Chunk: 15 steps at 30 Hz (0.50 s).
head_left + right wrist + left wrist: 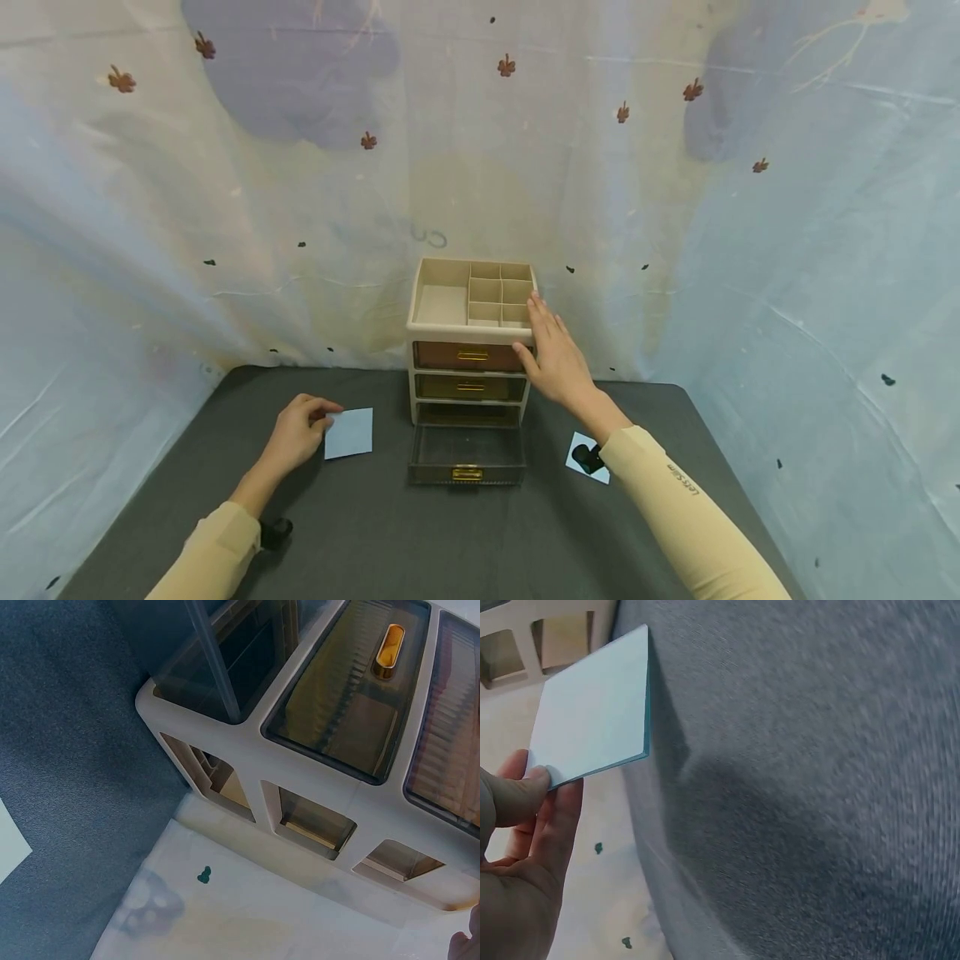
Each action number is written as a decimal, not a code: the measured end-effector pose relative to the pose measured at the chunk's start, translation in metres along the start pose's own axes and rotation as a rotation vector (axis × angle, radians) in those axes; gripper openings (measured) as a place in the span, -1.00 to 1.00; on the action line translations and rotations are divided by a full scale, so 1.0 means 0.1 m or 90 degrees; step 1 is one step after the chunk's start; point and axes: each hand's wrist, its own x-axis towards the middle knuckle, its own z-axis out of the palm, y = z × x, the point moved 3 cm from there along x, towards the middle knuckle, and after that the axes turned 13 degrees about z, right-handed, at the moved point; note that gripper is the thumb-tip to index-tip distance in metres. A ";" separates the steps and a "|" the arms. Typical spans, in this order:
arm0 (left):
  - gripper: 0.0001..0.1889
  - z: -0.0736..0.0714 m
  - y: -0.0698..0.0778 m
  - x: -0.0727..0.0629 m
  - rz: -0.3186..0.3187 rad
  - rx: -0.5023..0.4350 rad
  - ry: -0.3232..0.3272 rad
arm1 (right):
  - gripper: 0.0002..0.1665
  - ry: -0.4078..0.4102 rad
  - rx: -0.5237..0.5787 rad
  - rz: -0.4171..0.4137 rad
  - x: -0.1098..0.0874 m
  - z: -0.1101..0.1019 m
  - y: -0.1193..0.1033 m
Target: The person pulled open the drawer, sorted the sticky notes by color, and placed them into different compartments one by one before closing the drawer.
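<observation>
My left hand pinches the corner of a light blue square sticky-note pad between thumb and fingers. In the left wrist view the pad is tilted, with a thin blue edge, over the grey cloth. My right hand, fingers straight, rests against the upper right side of a cream drawer organizer. The organizer's bottom clear drawer is pulled out, nothing visible inside it. Above it, the amber middle drawer and reddish top drawer are closed; gold handles mark all three.
Another light blue paper square lies on the grey table cloth at right, partly covered by the right wrist camera. The organizer's top tray has several compartments. A pale patterned curtain hangs behind and at both sides.
</observation>
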 end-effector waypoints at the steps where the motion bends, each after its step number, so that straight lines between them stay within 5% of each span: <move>1: -0.78 -0.01 0.02 0.00 -0.001 -0.003 0.003 | -0.09 0.000 -0.001 0.000 0.00 0.00 0.00; 15: -0.77 -0.10 0.28 0.01 -0.018 -0.028 0.052 | -0.10 0.003 -0.001 -0.004 0.02 0.02 0.02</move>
